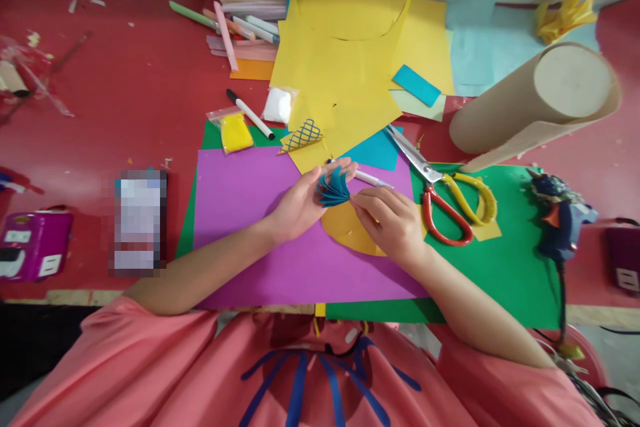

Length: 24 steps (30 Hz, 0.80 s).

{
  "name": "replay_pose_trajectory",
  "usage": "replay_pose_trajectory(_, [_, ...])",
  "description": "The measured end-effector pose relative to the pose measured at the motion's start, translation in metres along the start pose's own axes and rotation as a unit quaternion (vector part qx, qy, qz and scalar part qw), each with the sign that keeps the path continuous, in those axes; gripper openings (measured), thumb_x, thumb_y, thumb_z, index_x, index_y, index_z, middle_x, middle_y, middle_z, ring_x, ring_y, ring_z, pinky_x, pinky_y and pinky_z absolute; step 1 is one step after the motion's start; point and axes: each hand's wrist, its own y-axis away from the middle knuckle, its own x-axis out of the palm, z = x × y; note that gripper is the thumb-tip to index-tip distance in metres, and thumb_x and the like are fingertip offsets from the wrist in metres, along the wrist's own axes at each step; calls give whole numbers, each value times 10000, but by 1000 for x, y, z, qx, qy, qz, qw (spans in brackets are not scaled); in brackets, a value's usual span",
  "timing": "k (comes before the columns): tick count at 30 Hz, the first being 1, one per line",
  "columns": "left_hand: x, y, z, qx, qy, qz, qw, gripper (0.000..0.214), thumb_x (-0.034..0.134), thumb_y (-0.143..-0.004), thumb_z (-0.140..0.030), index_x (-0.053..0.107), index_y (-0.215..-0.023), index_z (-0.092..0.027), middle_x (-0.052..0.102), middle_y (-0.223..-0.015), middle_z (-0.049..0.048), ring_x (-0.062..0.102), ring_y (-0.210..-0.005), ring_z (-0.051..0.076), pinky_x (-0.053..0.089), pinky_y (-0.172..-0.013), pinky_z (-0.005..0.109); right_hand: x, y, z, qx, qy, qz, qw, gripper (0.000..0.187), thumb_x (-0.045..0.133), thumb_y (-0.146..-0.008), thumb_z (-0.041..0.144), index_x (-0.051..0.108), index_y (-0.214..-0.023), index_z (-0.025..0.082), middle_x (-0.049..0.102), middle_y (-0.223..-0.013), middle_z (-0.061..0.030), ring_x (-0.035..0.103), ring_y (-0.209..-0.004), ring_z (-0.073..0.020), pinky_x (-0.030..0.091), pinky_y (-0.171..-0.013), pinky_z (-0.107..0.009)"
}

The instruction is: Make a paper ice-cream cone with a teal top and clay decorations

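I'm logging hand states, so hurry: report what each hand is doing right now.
Left hand: open, with the blue pleated paper fan resting against it.
Right hand: closed, pinching that fan's narrow end.

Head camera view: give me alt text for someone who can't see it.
A person's right hand pinches the end of a pleated blue paper fan beside the open left hand, above a rectangular purple sheet. To the right lie red-and-yellow-handled metal scissors and a thick brown roll.

A paper piece point(334, 190) lies in the left hand point(295, 208), paper sheets point(345, 73) behind, scissors point(431, 173) to the right, glue gun point(567, 228) farther right.
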Motion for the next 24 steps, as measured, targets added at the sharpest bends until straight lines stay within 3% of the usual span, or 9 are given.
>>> replay_pose_trajectory(5, [4, 3, -1, 23, -18, 19, 999, 562, 404, -916, -647, 594, -1297, -280, 552, -1468, 27, 388, -1469, 252, 339, -1214, 463, 0, -1, 2, -9, 31, -11, 999, 156, 534, -936, 140, 658, -904, 228, 722, -797, -57, 672, -717, -177, 520, -623, -301])
replay_pose_trajectory(9, [7, 7, 0, 60, -15, 21, 998, 535, 417, -923, -633, 565, -1331, -320, 468, -1543, -10, 314, -1508, 231, 315, -1227, 431, 3, -2, 5, 6, -7, -40, 999, 143, 528, -929, 111, 610, -875, 215, 693, -756, -55, 655, -706, -165, 520, -624, -284])
replay_pose_trajectory(13, [6, 11, 4, 115, -54, 25, 992, 593, 409, -911, -667, 504, -1397, -340, 407, -1584, -7, 243, -1535, 239, 280, -1242, 442, 5, -2, 11, 85, -89, -38, 992, 109, 561, -921, 140, 594, -847, 213, 668, -733, -32, 608, -647, -139, 487, -582, -260])
replay_pose_trajectory(18, [4, 16, 6, 172, -132, 39, 975, 658, 417, -895, -698, 417, -1463, -367, 349, -1614, -15, 174, -1552, 262, 223, -1267, 463, 8, 0, 17, 212, -190, -28, 958, 106, 595, -918, 233, 593, -815, 208, 650, -727, -8, 577, -620, -116, 472, -583, -250])
replay_pose_trajectory(24, [4, 18, 7, 194, -146, 49, 969, 693, 423, -903, -681, 346, -1510, -356, 269, -1647, -23, 95, -1561, 282, 194, -1275, 484, 10, 0, 20, 265, -259, -31, 928, 138, 585, -923, 284, 582, -818, 193, 613, -736, -2, 566, -623, -102, 458, -595, -253])
